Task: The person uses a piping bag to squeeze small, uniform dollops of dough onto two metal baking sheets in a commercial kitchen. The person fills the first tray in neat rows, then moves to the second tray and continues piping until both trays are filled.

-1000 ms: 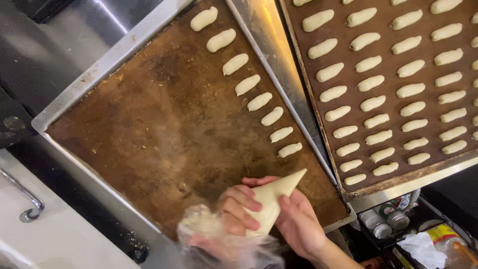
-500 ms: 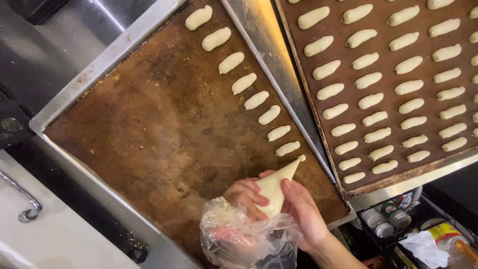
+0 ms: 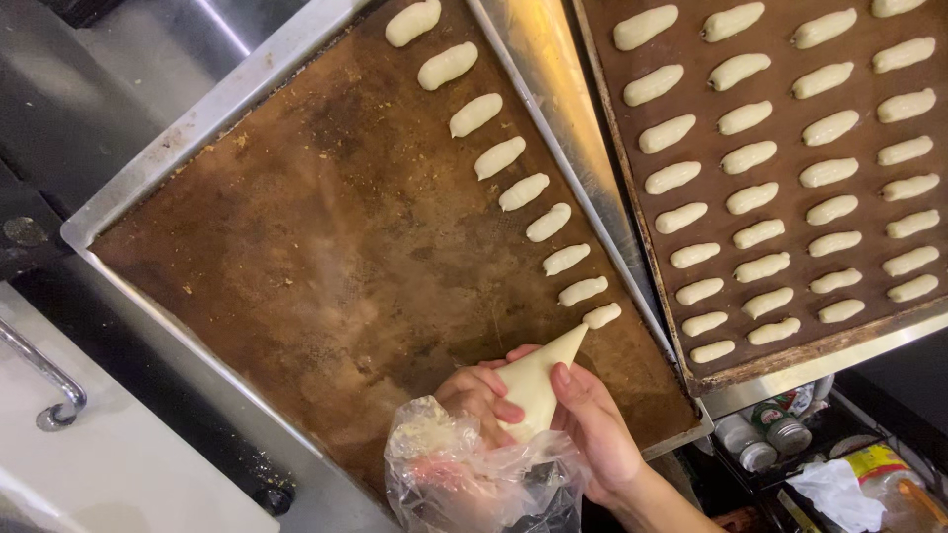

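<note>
Both hands are on the piping bag (image 3: 533, 380) at the near right corner of the big brown-lined baking tray (image 3: 296, 257). The right hand (image 3: 592, 429) is wrapped around the cream-filled cone, thumb pressed on its side. The left hand (image 3: 479, 395) grips it from the other side, fingers curled around the bag, and the crumpled clear plastic top (image 3: 474, 479) bunches just below. The nozzle tip sits just beside the last piped finger of dough (image 3: 601, 316), the nearest in a single row of dough fingers (image 3: 499, 158) along the tray's right edge. Just to the right, a second tray (image 3: 770, 148) is packed with several rows of them.
</note>
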